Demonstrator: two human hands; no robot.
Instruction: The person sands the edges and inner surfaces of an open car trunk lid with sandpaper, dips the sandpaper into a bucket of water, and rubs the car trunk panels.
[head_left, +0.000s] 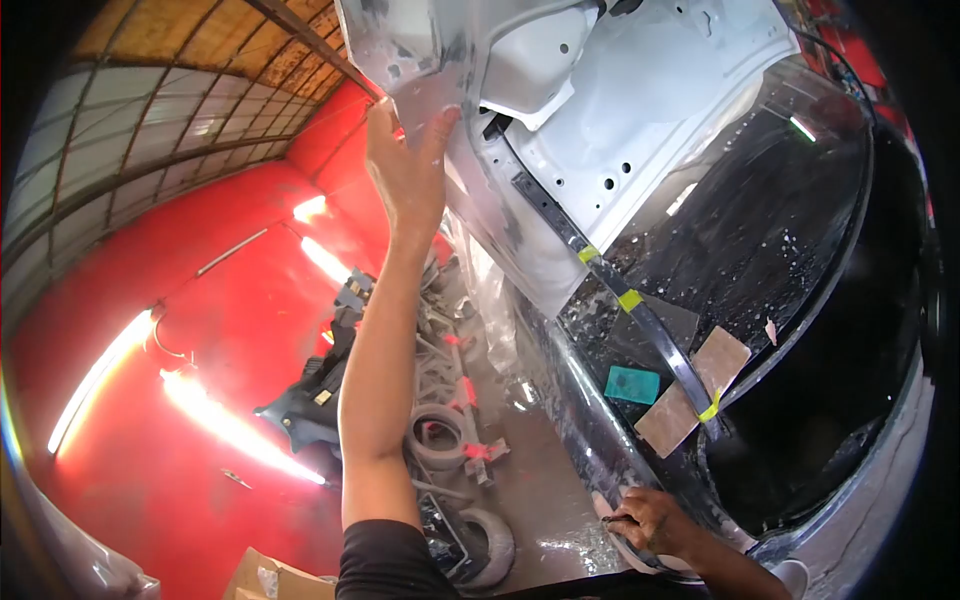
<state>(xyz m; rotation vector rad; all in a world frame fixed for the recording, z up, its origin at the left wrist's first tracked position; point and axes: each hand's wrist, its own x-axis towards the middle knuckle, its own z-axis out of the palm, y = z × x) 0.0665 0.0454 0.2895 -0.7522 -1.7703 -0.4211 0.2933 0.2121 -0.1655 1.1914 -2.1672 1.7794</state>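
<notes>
My left hand (408,175) is raised at the upper middle, gripping the edge of a raised grey-white car panel (640,80). Its thumb lies on the near face, while the other fingers are partly hidden by the edge. Low on the right, my right hand (655,522) is closed at the dark, glossy car body edge (590,420). Something small and dark pokes out between its fingers; its kind is unclear. Brown sheets like sandpaper (668,420) and a teal block (632,385) lie on the dark surface above that hand.
A black strip (655,330) with yellow tape crosses the dark, dusty car surface (760,230). Left of the car stand a cluttered rack (440,370) with tape rolls (437,437) and dark parts (320,385). Lit tubes (240,425) hang along the red wall (130,330). A cardboard box (275,575) sits at bottom left.
</notes>
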